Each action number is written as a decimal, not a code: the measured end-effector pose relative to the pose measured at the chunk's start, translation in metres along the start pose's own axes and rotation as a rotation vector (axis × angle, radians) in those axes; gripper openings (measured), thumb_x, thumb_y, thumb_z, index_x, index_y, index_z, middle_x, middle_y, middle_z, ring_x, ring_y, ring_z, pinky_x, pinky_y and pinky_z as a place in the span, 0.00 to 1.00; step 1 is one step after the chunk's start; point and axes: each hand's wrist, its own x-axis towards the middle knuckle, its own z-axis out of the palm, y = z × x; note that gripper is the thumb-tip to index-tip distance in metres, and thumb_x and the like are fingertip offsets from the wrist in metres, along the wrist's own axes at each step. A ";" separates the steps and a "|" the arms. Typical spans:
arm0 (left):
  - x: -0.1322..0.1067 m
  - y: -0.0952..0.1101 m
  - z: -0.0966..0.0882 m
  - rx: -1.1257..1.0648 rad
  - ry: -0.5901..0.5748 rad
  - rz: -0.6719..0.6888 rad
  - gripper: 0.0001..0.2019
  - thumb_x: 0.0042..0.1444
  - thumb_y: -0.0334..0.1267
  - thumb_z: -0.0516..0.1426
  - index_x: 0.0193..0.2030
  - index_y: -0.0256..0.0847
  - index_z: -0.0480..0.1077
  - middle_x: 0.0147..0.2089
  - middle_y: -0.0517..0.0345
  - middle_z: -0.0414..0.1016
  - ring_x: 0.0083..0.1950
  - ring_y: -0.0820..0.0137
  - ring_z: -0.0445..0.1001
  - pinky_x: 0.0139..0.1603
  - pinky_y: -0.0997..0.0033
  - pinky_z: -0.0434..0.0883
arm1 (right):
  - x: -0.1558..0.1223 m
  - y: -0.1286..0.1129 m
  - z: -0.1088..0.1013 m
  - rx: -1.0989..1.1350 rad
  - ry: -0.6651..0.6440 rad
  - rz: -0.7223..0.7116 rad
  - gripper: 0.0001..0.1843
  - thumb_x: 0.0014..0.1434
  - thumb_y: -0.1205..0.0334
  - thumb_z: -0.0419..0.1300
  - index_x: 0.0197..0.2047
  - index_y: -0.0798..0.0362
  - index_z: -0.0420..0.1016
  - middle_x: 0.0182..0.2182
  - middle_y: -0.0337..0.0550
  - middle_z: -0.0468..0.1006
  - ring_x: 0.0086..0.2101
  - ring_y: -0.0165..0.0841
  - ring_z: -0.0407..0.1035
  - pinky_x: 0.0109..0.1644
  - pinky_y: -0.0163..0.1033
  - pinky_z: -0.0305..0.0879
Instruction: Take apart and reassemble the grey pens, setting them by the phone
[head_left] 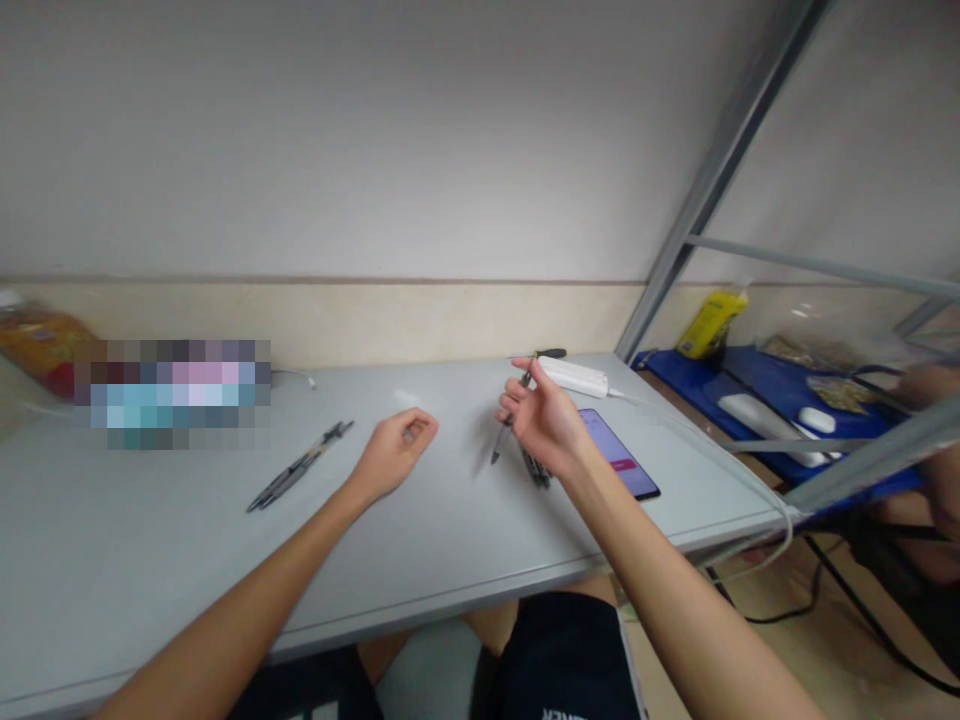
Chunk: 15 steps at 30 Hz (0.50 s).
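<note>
My right hand (541, 415) is raised over the table, its fingers closed around a pen (501, 440) with a clear barrel and its tip pointing down. Below that hand, more pens (535, 470) lie partly hidden by my wrist. My left hand (394, 450) rests near the tabletop with its fingers curled in towards the thumb, and I see nothing in it. To its left, a few grey and black pens (300, 468) lie side by side on the table (420, 560).
A phone (619, 455) with a lit screen lies right of my right hand. Behind it are a white power strip (574, 377) with a cable and a screwdriver (551, 353). A bed-frame post (697, 210) rises at the right. Another person sits beyond, beside a blue table (757, 365).
</note>
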 end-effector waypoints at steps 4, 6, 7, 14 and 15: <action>0.001 -0.006 -0.003 0.105 0.016 0.067 0.09 0.50 0.43 0.56 0.28 0.41 0.72 0.26 0.58 0.70 0.30 0.69 0.65 0.34 0.72 0.60 | 0.005 -0.011 0.012 0.070 -0.074 0.076 0.24 0.55 0.38 0.47 0.26 0.50 0.60 0.13 0.28 0.46 0.14 0.24 0.40 0.17 0.30 0.40; 0.002 -0.008 -0.005 0.155 0.013 0.104 0.07 0.49 0.41 0.56 0.27 0.41 0.72 0.26 0.57 0.70 0.31 0.68 0.64 0.34 0.71 0.59 | 0.008 -0.015 0.016 0.098 -0.082 0.128 0.25 0.57 0.40 0.43 0.21 0.51 0.56 0.12 0.28 0.42 0.14 0.24 0.35 0.16 0.30 0.35; 0.002 -0.009 -0.005 0.180 0.009 0.117 0.07 0.49 0.39 0.55 0.26 0.42 0.72 0.26 0.57 0.71 0.31 0.68 0.64 0.34 0.71 0.59 | 0.009 -0.016 0.017 0.114 -0.073 0.152 0.24 0.58 0.43 0.42 0.19 0.51 0.53 0.12 0.28 0.41 0.14 0.24 0.34 0.16 0.30 0.34; 0.002 -0.012 -0.006 0.325 -0.019 0.180 0.06 0.51 0.35 0.53 0.27 0.42 0.71 0.27 0.57 0.71 0.31 0.67 0.66 0.35 0.70 0.59 | 0.010 -0.023 0.020 0.157 -0.062 0.191 0.21 0.57 0.50 0.40 0.17 0.51 0.47 0.12 0.28 0.39 0.14 0.23 0.31 0.15 0.30 0.32; 0.002 -0.013 -0.006 0.336 -0.021 0.190 0.06 0.51 0.35 0.53 0.27 0.42 0.71 0.27 0.57 0.72 0.31 0.67 0.66 0.35 0.70 0.59 | 0.010 -0.023 0.020 0.154 -0.063 0.186 0.21 0.57 0.49 0.40 0.17 0.51 0.47 0.12 0.28 0.39 0.14 0.23 0.31 0.15 0.30 0.32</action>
